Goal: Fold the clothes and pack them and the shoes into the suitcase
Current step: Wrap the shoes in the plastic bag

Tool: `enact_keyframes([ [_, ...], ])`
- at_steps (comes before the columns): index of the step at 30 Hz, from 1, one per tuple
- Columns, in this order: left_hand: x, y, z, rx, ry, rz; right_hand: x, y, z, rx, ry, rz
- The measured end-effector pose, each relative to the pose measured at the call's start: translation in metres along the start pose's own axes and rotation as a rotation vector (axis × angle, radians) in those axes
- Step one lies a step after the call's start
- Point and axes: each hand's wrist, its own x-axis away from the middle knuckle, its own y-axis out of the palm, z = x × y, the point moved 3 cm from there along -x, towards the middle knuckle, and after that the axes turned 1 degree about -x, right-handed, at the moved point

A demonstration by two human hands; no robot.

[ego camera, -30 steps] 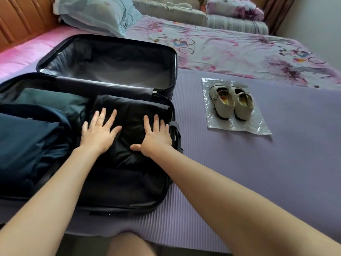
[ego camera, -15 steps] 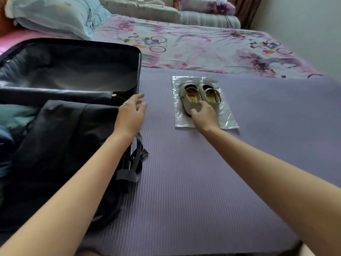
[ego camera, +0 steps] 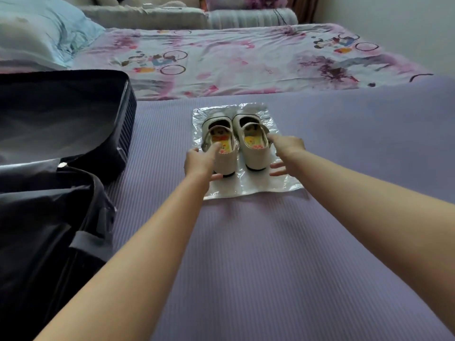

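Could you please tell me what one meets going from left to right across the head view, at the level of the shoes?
The suitcase, left hand, shoe nearer the suitcase, other shoe, right hand.

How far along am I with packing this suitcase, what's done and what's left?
Done: dark clothes lie in the open suitcase. In hand: your left hand grips one shoe at the heel, and your right hand touches the other shoe. Both stand on the plastic bag. Left: both must go into the suitcase.
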Motion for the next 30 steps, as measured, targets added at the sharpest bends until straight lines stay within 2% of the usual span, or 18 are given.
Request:
enact_keyframes([
  [5,-0.043,0.010,-0.005,-0.174,0.006,0.131,-0.021,0.017,0.008,-0.027,0.062,-0.086],
  [8,-0.055,0.010,-0.008,-0.200,0.005,0.113,-0.027,0.019,0.012,-0.099,0.082,-0.141],
  [12,-0.037,0.010,-0.001,-0.109,0.045,0.079,-0.026,0.016,0.012,-0.196,0.104,-0.101],
  [17,0.017,-0.001,-0.015,-0.108,0.107,0.039,0.022,-0.006,0.026,-0.238,0.138,-0.094],
  [24,0.131,-0.032,-0.030,-0.019,0.132,-0.038,0.129,-0.059,0.057,-0.312,0.087,-0.140],
  [30,0.225,-0.052,-0.067,-0.023,0.093,-0.054,0.211,-0.090,0.111,-0.321,0.124,-0.137],
])
